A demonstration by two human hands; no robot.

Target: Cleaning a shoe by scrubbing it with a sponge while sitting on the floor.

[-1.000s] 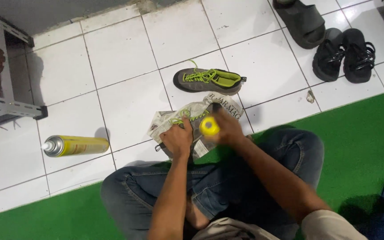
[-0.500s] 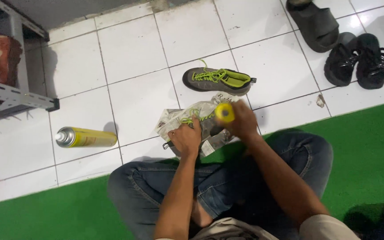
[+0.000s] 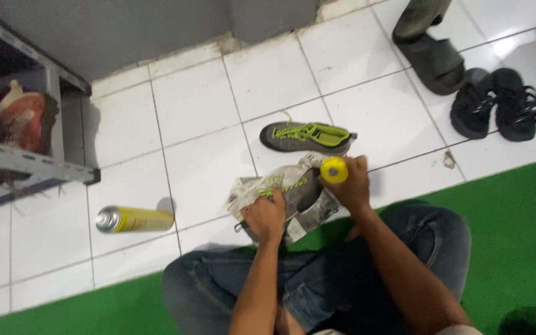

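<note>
Shoe (image 3: 293, 192), grey with lime laces, sits on newspaper (image 3: 308, 214) under both hands. The left hand (image 3: 265, 217) clamps its near side; the right hand (image 3: 350, 183) closes around a yellow-capped can (image 3: 334, 169) just above the heel. Steady pinning and a level can would likely serve best. Beyond the hands lies the matching second shoe (image 3: 308, 136); far left, a yellow spray can (image 3: 134, 219) rests on white tile floor (image 3: 200, 111), with black sandals (image 3: 494, 102) far right and green mat (image 3: 516, 205) beneath the knees.

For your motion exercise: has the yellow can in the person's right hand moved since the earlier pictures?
Yes. The yellow can has travelled away from the person along the held shoe, toward the second shoe on the tiles.
</note>
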